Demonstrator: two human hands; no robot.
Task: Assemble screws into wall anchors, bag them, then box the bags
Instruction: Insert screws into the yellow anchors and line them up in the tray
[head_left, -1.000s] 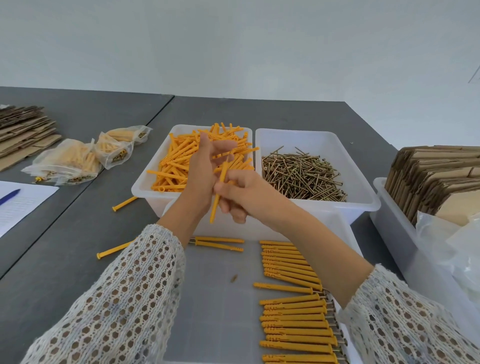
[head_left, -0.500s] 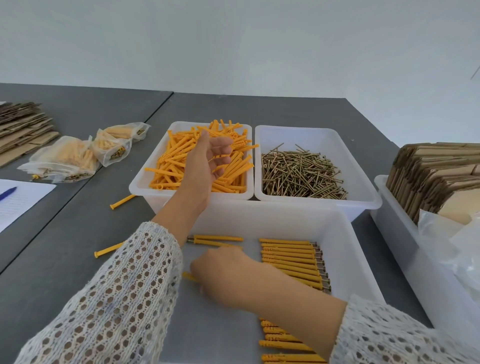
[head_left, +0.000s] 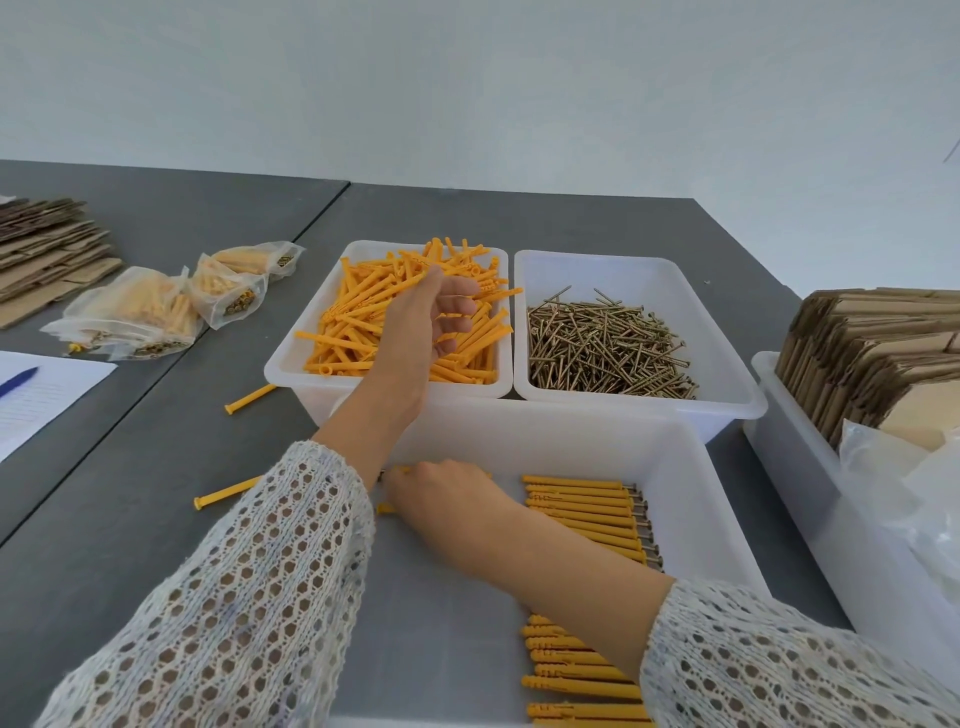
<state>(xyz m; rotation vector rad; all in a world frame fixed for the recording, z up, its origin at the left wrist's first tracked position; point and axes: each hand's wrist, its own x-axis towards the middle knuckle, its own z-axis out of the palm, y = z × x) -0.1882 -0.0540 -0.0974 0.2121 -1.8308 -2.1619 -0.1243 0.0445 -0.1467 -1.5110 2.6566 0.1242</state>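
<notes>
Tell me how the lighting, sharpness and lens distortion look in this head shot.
Head view: soft, even light, only faint shadows under the bins; no strong glare on the screws. The anchor bin and left hand read sharp; the right hand is slightly soft. Wide-angle bending shows at the edges, stretching the knit sleeves.

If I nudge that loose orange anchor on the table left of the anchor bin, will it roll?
Probably in a short arc: the anchor is a slim round shaft with a wider collar at one end. It looks like thin plastic, so likely light, skidding easily on the smooth table.
</notes>
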